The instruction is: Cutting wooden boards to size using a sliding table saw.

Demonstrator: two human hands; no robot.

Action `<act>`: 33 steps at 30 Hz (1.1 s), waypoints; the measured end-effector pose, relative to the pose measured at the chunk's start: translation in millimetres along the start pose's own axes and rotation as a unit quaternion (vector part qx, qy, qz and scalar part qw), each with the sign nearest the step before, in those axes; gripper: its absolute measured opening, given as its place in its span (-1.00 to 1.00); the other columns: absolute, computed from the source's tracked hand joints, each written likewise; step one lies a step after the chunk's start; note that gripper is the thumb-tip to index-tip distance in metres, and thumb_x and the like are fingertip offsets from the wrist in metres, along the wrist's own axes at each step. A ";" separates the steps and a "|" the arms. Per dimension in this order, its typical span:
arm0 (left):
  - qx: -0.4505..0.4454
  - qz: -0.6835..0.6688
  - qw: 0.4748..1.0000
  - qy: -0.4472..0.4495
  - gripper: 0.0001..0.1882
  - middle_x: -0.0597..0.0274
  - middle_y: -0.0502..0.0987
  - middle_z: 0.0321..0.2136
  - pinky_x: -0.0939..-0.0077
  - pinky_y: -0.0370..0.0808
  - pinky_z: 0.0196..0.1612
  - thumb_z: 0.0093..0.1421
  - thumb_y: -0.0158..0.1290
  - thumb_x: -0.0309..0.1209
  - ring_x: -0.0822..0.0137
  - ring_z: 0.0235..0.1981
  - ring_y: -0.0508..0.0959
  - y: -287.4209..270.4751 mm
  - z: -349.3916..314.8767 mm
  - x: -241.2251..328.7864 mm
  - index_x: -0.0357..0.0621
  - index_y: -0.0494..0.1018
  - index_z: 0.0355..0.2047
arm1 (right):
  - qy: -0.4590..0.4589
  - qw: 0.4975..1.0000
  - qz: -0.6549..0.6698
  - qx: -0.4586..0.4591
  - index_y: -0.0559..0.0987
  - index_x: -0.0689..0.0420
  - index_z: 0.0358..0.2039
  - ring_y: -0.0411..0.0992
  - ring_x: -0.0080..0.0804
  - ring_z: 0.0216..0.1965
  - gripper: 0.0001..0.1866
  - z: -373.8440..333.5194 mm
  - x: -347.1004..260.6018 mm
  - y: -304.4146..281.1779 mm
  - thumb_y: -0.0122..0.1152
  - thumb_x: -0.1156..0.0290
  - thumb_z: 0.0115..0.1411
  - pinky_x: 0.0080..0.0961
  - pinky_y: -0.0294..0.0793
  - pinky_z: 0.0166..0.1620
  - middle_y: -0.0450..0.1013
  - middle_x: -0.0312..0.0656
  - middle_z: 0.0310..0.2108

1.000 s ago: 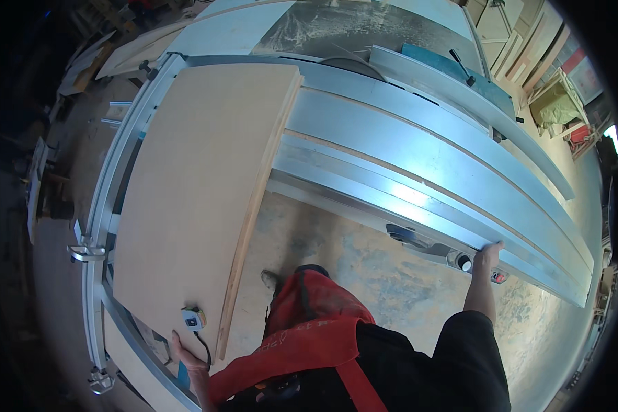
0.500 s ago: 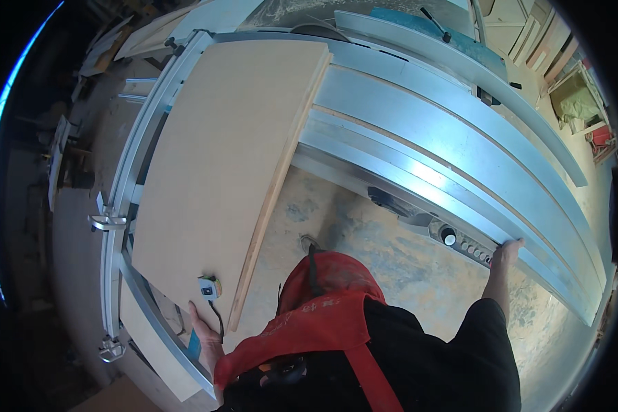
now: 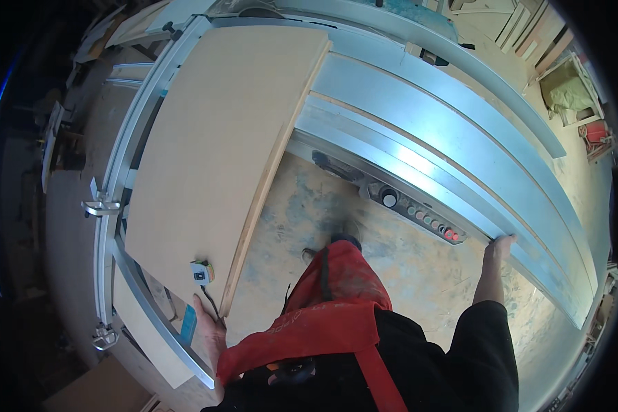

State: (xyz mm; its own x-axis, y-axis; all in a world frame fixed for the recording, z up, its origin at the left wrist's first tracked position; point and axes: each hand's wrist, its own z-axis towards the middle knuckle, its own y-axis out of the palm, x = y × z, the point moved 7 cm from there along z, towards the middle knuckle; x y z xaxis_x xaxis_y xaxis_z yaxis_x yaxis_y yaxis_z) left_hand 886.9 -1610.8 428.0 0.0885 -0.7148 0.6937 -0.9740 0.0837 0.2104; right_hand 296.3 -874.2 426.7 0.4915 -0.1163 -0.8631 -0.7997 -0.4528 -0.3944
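Observation:
A large pale wooden panel (image 3: 206, 144) lies flat on the metal frame of a sliding table saw. My left hand (image 3: 211, 328) grips the panel's near edge, thumb on top, with the other fingers hidden underneath. Close to that thumb a tape measure (image 3: 201, 273) rests on the panel, and a dark strap hangs from it over the edge. My right hand (image 3: 500, 247) is closed on the near edge of the long silver sliding table (image 3: 432, 130), well off to the right. Its fingertips lie over the top.
Beneath the table edge runs a control panel (image 3: 419, 216) with a round knob and several buttons. A metal fence (image 3: 522, 103) stretches beyond the table. Clamps (image 3: 103, 207) sit along the left frame rail (image 3: 120, 151). A framed stand with green cloth (image 3: 568, 89) stands far right.
The control panel and far fence have shifted left relative to the sliding table, wooden panel and me. Both hands keep their hold. More of the button row shows now.

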 end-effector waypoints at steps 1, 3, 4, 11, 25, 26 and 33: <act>0.023 0.011 1.000 0.000 -0.37 0.30 0.49 0.22 0.31 0.47 0.20 0.41 -0.04 0.10 0.23 0.19 0.50 -8.6 -12.6 -7.0 -0.01 0.32 0.32 | -0.008 1.000 -0.018 0.004 0.45 0.55 0.04 0.47 -0.13 -0.10 -0.09 9.6 5.3 -9.1 -0.04 -0.28 0.30 -0.26 0.46 -0.07 0.50 0.08 -0.03; 0.069 0.034 0.997 0.001 -0.35 0.31 0.52 0.19 0.33 0.54 0.10 0.39 -0.06 0.15 0.25 0.14 0.55 -27.3 -38.7 -19.7 0.04 0.34 0.31 | -0.024 0.998 -0.054 0.012 0.54 0.41 -0.07 0.48 -0.22 -0.34 -0.13 27.8 14.9 -30.9 -0.12 -0.34 0.31 -0.30 0.46 -0.32 0.52 -0.02 -0.20; 0.070 0.031 0.997 0.000 -0.35 0.31 0.52 0.19 0.33 0.54 0.10 0.39 -0.06 0.15 0.25 0.14 0.55 -33.8 -53.0 -24.6 0.04 0.34 0.31 | -0.026 0.998 -0.054 0.010 0.54 0.41 -0.07 0.48 -0.22 -0.34 -0.13 35.8 20.9 -44.0 -0.12 -0.34 0.31 -0.30 0.46 -0.32 0.52 -0.02 -0.20; 0.029 0.008 0.998 0.055 -0.35 0.25 0.44 0.25 0.28 0.37 0.30 0.42 -0.03 0.06 0.21 0.25 0.44 -89.0 -119.4 -52.1 -0.09 0.28 0.34 | 0.082 0.990 -0.095 -0.059 0.48 0.20 0.10 0.44 -0.35 -0.28 -0.10 117.1 104.4 -170.7 0.03 -0.46 0.21 -0.40 0.49 -0.24 0.47 -0.21 -0.16; 0.063 0.107 0.987 0.100 -0.38 0.17 0.52 0.13 0.26 0.49 0.18 0.31 0.18 -0.11 0.23 0.10 0.54 -60.4 -241.2 -110.5 -0.15 0.34 0.27 | 0.250 0.816 -0.421 -0.308 0.52 0.16 -0.32 0.45 -0.19 -0.68 -0.20 264.5 70.5 -211.4 -0.11 -0.47 0.28 -0.47 0.31 -0.66 0.34 -0.22 -0.72; 0.074 0.108 0.985 0.112 -0.38 0.16 0.53 0.10 0.27 0.51 0.15 0.29 0.21 -0.13 0.23 0.08 0.56 -50.6 -240.9 -108.8 -0.16 0.36 0.25 | 0.172 0.774 -0.506 -0.340 0.54 0.17 -0.39 0.51 -0.20 -0.64 -0.25 270.3 57.8 -192.9 -0.06 -0.39 0.32 -0.49 0.32 -0.67 0.38 -0.22 -0.71; 0.080 0.080 0.987 0.111 -0.37 0.14 0.54 0.09 0.24 0.52 0.13 0.25 0.23 -0.11 0.19 0.06 0.56 -33.4 -286.8 -124.1 -0.18 0.39 0.22 | -0.226 0.622 -0.390 -0.640 0.60 0.32 -0.47 0.47 -0.49 -0.57 -0.64 48.6 -26.9 49.3 0.14 0.28 0.36 -0.49 0.53 -0.45 0.54 -0.17 -0.55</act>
State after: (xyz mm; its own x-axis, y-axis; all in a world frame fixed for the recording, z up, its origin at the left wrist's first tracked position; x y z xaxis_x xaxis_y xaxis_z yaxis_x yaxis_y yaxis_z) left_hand 968.2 -1325.8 532.4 -0.0424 -0.5293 0.8474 -0.9982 0.0592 -0.0129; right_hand 226.9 -850.4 415.2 0.1801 0.7090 -0.6818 0.6936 -0.5830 -0.4231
